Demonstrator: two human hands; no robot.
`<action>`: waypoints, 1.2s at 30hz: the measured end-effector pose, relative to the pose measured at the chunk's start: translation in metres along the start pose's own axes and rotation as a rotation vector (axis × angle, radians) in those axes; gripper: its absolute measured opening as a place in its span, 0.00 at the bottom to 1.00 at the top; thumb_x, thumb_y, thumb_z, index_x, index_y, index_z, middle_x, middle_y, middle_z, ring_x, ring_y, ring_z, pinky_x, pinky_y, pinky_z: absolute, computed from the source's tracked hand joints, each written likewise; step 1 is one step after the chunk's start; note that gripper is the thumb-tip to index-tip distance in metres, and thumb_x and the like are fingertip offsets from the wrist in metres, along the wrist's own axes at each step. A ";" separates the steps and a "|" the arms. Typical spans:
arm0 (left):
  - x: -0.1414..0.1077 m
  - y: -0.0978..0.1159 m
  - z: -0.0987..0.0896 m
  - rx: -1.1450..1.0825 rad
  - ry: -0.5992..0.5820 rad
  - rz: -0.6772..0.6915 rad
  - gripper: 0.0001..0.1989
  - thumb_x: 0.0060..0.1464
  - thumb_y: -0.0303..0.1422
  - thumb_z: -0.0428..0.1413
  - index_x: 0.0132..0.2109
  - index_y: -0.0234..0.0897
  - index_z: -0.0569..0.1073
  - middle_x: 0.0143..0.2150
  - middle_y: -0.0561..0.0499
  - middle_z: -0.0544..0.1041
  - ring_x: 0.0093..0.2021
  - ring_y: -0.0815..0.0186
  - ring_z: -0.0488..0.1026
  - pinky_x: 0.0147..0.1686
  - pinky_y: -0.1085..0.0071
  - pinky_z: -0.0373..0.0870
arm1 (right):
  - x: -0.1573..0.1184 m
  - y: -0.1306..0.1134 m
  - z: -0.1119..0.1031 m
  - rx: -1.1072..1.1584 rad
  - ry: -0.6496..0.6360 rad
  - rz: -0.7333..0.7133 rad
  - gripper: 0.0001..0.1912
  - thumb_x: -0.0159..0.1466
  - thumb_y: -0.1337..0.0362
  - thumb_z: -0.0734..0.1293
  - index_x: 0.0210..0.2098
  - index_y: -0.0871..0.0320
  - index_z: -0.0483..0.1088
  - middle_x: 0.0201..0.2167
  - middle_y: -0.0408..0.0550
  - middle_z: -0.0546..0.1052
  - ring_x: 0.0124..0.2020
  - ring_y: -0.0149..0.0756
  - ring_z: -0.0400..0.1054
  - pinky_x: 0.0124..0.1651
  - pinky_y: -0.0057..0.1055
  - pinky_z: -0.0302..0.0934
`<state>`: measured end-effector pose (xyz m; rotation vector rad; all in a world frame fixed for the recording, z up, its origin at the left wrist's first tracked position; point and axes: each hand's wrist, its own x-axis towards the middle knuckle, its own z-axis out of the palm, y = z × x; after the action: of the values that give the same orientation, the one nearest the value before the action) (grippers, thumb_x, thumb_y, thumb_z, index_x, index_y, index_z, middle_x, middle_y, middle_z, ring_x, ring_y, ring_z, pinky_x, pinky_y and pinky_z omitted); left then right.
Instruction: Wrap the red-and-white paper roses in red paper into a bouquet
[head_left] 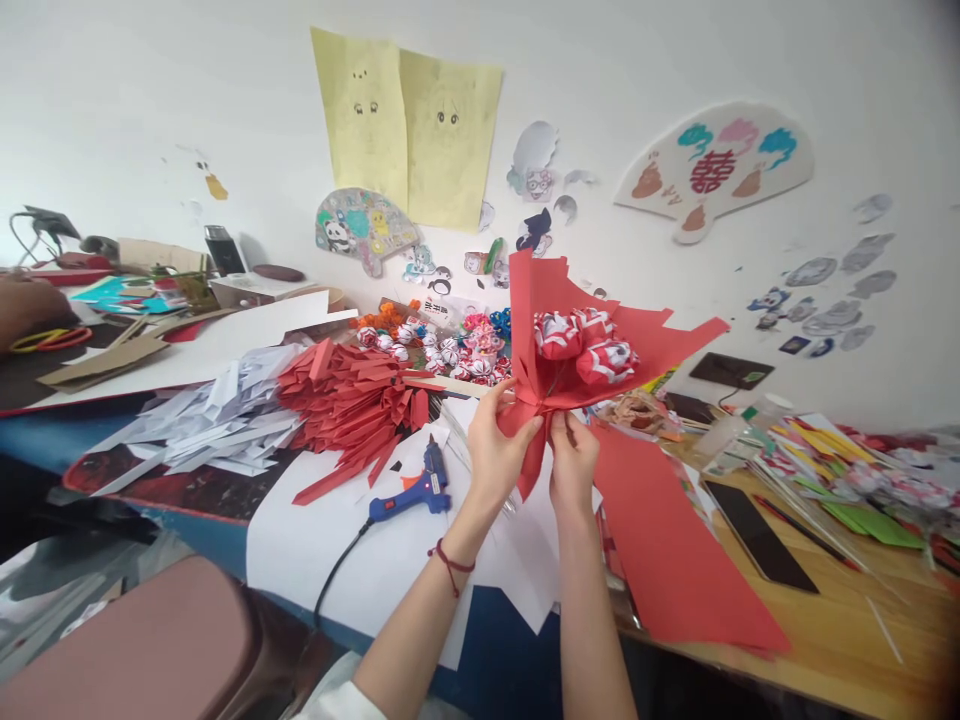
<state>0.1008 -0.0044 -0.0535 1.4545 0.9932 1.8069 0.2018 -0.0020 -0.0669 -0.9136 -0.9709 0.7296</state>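
A bouquet of red-and-white paper flowers (589, 345), wrapped in red paper (645, 350), is held up above the table. My left hand (499, 450) pinches the gathered neck of the wrapping from the left. From the right, my right hand (574, 455) grips the same neck, its fingers curled against the paper. A pointed tail of red paper hangs between the two hands. Below and left of my left hand lies a blue glue gun (412, 490) on white paper (330, 560). A large red paper sheet (675, 540) rests to the right of my right hand.
Piles of red paper strips (349, 400) and white paper strips (217, 415) lie to the left. Small paper flowers (450, 350) stand behind. A dark phone (761, 535) and green paper (870, 520) are at the right. A brown seat (135, 650) is in front; another person's hand (34, 305) shows far left.
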 end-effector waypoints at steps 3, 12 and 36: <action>-0.003 0.003 0.003 -0.030 0.061 -0.035 0.30 0.47 0.28 0.65 0.58 0.38 0.68 0.47 0.45 0.76 0.49 0.60 0.74 0.54 0.60 0.68 | 0.002 0.006 -0.003 0.004 0.012 0.022 0.18 0.59 0.51 0.70 0.36 0.62 0.75 0.35 0.50 0.78 0.37 0.36 0.71 0.44 0.34 0.65; -0.011 0.013 0.009 -0.066 0.054 -0.054 0.23 0.49 0.29 0.63 0.53 0.38 0.72 0.53 0.43 0.77 0.53 0.57 0.74 0.56 0.59 0.67 | -0.001 0.001 -0.006 -0.065 0.160 -0.044 0.15 0.56 0.55 0.71 0.34 0.62 0.77 0.34 0.51 0.79 0.37 0.40 0.73 0.45 0.38 0.68; -0.007 0.018 0.001 -0.519 -0.134 -0.304 0.17 0.51 0.37 0.64 0.47 0.35 0.75 0.50 0.44 0.79 0.48 0.61 0.77 0.50 0.67 0.71 | -0.036 -0.045 0.011 -0.773 0.255 -0.487 0.13 0.65 0.59 0.65 0.43 0.60 0.76 0.41 0.55 0.79 0.42 0.43 0.73 0.46 0.38 0.66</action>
<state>0.1031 -0.0201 -0.0418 1.0250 0.5785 1.5669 0.1831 -0.0483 -0.0372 -1.3221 -1.2008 -0.2081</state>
